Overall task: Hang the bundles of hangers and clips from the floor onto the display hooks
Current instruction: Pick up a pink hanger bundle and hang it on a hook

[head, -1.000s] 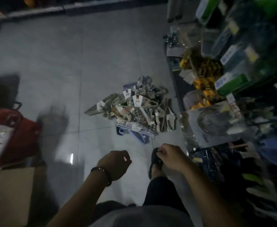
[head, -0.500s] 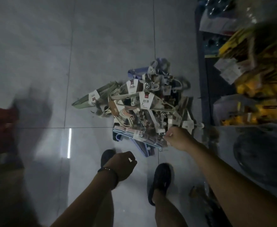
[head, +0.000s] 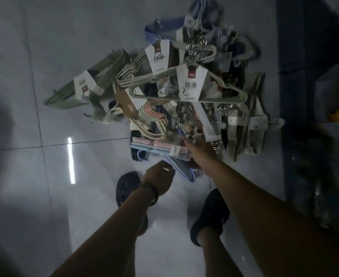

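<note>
A pile of hanger and clip bundles (head: 184, 96) lies on the grey tiled floor. On top is a grey-green hanger bundle (head: 220, 98) with a white label. A green bundle (head: 84, 86) sticks out to the left, a blue one (head: 164, 29) lies at the far end, and a flat pastel pack (head: 156, 146) at the near edge. My right hand (head: 200, 150) reaches into the near side of the pile, fingers closed around a bundle of clips (head: 184, 118). My left hand (head: 160, 178) hovers just short of the pile in a loose fist, holding nothing. No display hooks are in view.
A dark shelf base (head: 304, 76) runs along the right, close to the pile. My two feet in dark sandals (head: 127, 186) (head: 210, 214) stand just behind my hands. Bare tiles (head: 44, 56) stretch to the left, with a bright light reflection (head: 71, 160).
The view has tilted down and closed in on the pile. My right hand moved from the pile's right edge into its near middle, onto the clips. My left hand stayed fisted.
</note>
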The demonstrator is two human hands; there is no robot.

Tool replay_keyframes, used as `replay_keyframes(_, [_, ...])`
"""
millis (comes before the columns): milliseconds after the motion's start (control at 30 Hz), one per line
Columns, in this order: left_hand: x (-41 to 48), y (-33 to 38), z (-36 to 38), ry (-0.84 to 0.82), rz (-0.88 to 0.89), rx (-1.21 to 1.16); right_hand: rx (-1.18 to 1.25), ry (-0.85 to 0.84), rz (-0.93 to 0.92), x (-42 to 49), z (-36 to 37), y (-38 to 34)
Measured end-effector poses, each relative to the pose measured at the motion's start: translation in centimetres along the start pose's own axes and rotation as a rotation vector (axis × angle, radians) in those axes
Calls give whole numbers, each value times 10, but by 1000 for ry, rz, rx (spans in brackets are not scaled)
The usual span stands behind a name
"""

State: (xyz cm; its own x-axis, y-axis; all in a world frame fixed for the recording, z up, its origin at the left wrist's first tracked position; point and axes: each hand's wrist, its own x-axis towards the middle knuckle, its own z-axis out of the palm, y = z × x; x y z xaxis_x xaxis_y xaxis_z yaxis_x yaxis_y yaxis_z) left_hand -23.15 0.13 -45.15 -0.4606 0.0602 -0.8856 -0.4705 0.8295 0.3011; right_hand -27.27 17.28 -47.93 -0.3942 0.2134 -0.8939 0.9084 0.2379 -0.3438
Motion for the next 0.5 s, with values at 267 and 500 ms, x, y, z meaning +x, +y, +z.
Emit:
replay_keyframes(267, [-21, 2, -32, 272, 136, -113, -164, 172, -169, -65, -9, 43])
replay_keyframes(500, [-28, 24, -53, 125, 25, 337, -216, 201, -243, -119, -48, 60])
